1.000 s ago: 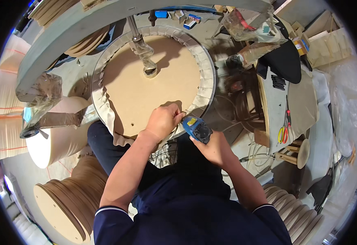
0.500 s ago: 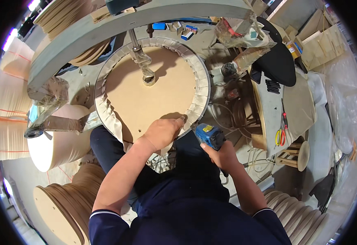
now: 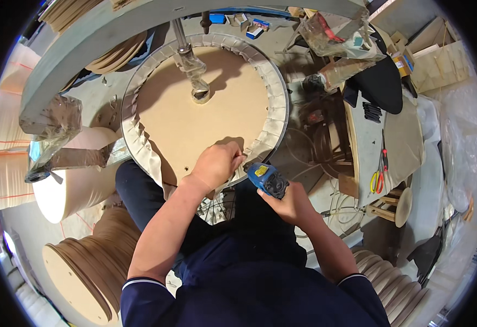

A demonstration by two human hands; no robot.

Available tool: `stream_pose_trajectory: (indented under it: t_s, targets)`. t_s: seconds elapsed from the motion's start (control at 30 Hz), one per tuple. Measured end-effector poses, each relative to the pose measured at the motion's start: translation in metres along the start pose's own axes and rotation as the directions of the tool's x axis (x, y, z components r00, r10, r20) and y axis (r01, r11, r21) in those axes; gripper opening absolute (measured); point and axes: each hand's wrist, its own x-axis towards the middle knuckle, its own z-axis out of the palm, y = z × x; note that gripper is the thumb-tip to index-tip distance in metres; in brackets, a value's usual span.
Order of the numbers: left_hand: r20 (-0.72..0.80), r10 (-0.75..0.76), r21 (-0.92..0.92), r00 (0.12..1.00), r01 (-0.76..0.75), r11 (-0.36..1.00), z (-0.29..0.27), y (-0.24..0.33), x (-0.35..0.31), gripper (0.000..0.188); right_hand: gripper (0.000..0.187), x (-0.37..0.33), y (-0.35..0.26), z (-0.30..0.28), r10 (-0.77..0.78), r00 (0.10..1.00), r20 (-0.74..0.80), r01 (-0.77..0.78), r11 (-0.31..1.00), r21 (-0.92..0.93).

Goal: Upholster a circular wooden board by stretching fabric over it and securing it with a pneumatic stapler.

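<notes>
A round wooden board (image 3: 222,114) lies in front of me, its pale fabric (image 3: 275,111) folded over the edge in pleats most of the way round. At the near right rim my left hand (image 3: 215,165) is closed on the fabric edge, fingertips pinched against the board. My right hand (image 3: 288,203) grips a blue staple gun (image 3: 267,179). The tool's nose is at the near right rim, close beside my left fingertips; whether it touches the fabric I cannot tell. A metal rod wrapped in clear film (image 3: 192,73) comes down onto the middle of the board.
A grey curved machine arm (image 3: 86,43) arches over the board's far side. On the right, a table (image 3: 366,158) carries scissors (image 3: 378,180) and black strips (image 3: 372,112). Stacked round boards (image 3: 77,272) stand at lower left, with a large pale roll (image 3: 53,196) behind them.
The staple gun and my right hand have moved left, toward my left fingertips. My left hand has shifted slightly along the rim. The view has tilted a little.
</notes>
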Motion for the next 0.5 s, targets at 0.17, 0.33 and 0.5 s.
stream_pose_trajectory:
  t_s: [0.17,0.33,0.5]
  targets:
    - [-0.034,0.025,0.029,0.999,-0.024,0.999,0.001,0.008,0.005,0.024,0.040,0.007,-0.016,0.001,0.035,0.996,-0.086,-0.034,0.999,0.017]
    - [-0.162,-0.041,-0.181,0.986,0.011,0.983,0.014,0.007,-0.002,0.032,0.032,0.003,0.020,0.002,-0.024,0.982,-0.188,0.050,0.989,0.136]
    - [0.106,0.059,0.066,0.993,-0.067,0.996,-0.008,0.046,-0.019,0.052,0.030,-0.013,0.034,-0.013,0.204,0.968,-0.144,-0.136,0.914,0.381]
